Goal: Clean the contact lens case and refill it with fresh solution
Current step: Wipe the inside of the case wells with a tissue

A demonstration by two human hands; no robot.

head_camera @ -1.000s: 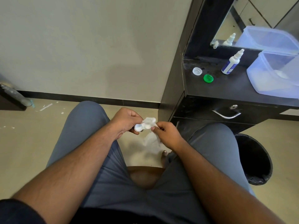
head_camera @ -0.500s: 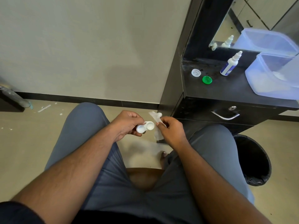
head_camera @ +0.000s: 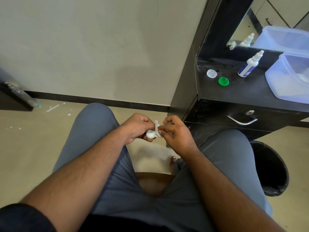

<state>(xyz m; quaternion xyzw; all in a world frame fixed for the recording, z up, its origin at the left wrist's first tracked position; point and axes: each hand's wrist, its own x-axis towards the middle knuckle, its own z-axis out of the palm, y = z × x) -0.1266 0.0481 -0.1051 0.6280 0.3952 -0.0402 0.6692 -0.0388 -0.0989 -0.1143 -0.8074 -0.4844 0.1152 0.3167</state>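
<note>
Since half a second ago the right hand (head_camera: 177,136) has brought its tissue (head_camera: 157,127) back onto the contact lens case (head_camera: 151,134), pinched in the left hand (head_camera: 137,127) above the knees. Best to twist the wad inside each well, holding the case level.
</note>
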